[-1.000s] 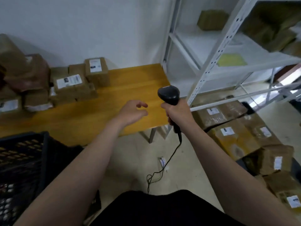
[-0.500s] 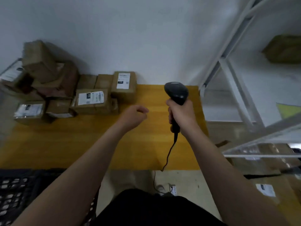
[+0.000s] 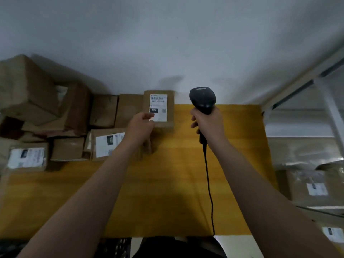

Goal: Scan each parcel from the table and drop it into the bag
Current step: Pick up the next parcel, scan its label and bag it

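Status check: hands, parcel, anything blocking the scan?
Right hand grips scanner, head up. Left hand at labelled parcel, near-left edge; grip unclear. Parcel on table, label up. Nothing between scanner and label.

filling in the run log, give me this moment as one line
left hand: at labelled parcel, grip unclear | right hand: holds scanner | labelled parcel: on table

Dim, even indoor light greys the wall, with soft shadows across the tabletop. Wide-angle distortion bows the shelf frame at 2 o'clock, and the parcels at 9 o'clock look smeared.
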